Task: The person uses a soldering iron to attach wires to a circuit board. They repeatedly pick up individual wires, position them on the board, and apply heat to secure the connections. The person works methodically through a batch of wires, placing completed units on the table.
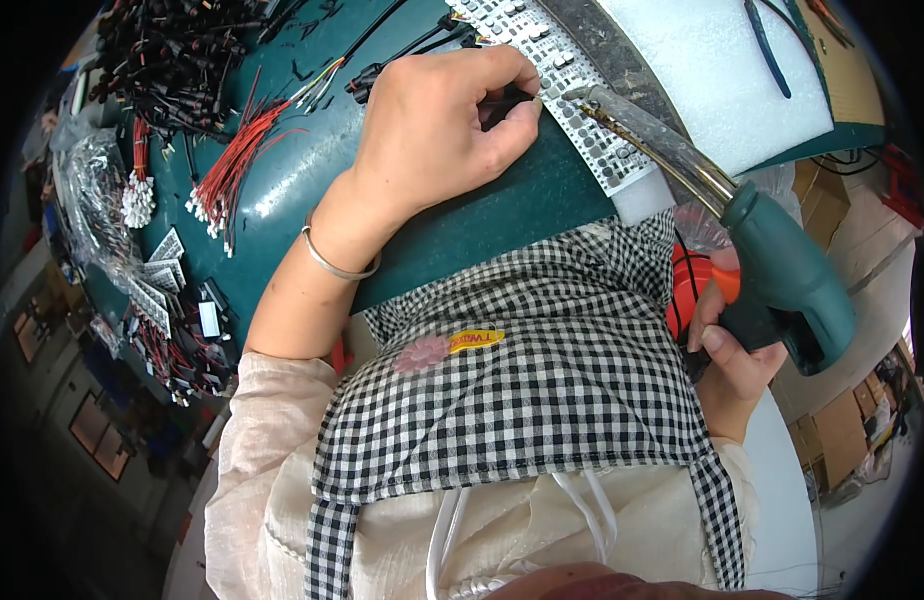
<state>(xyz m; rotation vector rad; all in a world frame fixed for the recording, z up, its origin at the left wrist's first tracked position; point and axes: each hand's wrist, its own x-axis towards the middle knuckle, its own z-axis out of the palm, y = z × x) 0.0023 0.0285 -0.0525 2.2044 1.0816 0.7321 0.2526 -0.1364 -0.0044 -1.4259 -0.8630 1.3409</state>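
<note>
Circuit board (547, 55), the white strip one, is on the green surface (292, 200) just right of the left hand's fingertips. Going left to right: pile of black cables (172, 65) well left of that hand, then red wires (244, 150), a bit nearer. Left hand (437, 130) has thumb and index pinched nearly closed on a dark piece (500, 105), can't tell what exactly. Soldering gun's (797, 270) tip is over the board near those fingertips, with the right hand (737, 365) curled round its handle.
</note>
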